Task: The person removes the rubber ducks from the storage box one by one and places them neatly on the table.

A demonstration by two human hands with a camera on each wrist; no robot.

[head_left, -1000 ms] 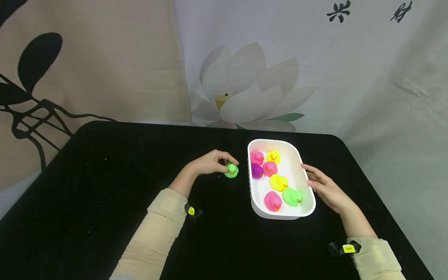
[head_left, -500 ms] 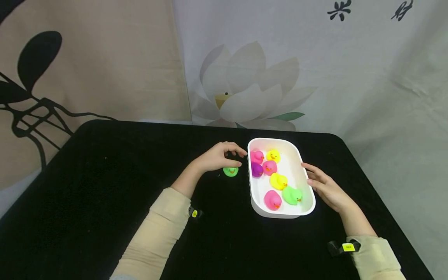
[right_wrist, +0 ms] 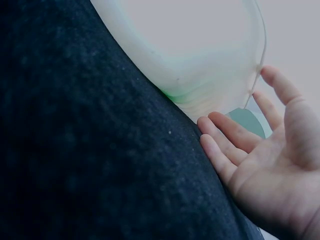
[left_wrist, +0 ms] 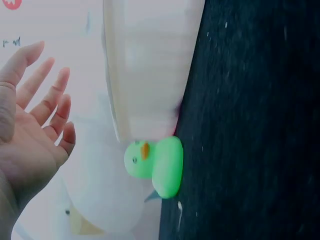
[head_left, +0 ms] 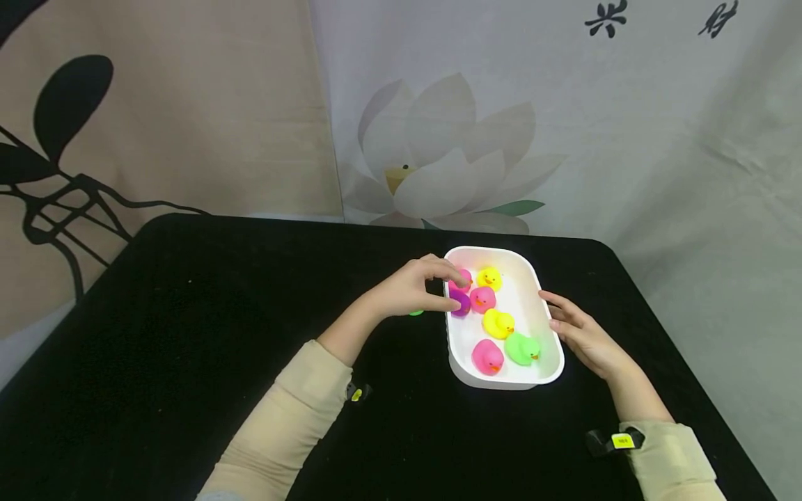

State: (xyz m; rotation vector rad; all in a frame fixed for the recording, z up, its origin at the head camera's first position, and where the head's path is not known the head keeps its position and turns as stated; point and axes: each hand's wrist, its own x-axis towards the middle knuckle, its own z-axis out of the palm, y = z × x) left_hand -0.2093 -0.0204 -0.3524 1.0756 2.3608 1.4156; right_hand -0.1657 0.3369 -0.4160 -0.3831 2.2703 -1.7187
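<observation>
My left hand (head_left: 407,285) hovers over the left rim of a white plastic box (head_left: 529,299), thumb and fingers parted with nothing between them. Its fingertips overlap a purple rubber duck (head_left: 461,304) and a pink rubber duck (head_left: 462,280) inside. Beside the box on the black cloth sits a green rubber duck (left_wrist: 167,167), mostly hidden behind that hand in the head view. On the opposite side, my right hand (head_left: 589,341) touches the box's rim and outer wall with extended fingers. Also in the box are two yellow ducks (head_left: 498,324), a second green duck (head_left: 522,349) and more pink ducks (head_left: 487,357).
The table (head_left: 188,334) is covered in black cloth, and its far edge lies close behind the box. A pale curtain (head_left: 250,125) with a printed lotus hangs beyond it. Each wrist wears a small black camera (head_left: 608,443).
My left hand has let go of the green duck beside the box, then moved right until its fingers reach over the box's rim. The right hand and box have stayed put.
</observation>
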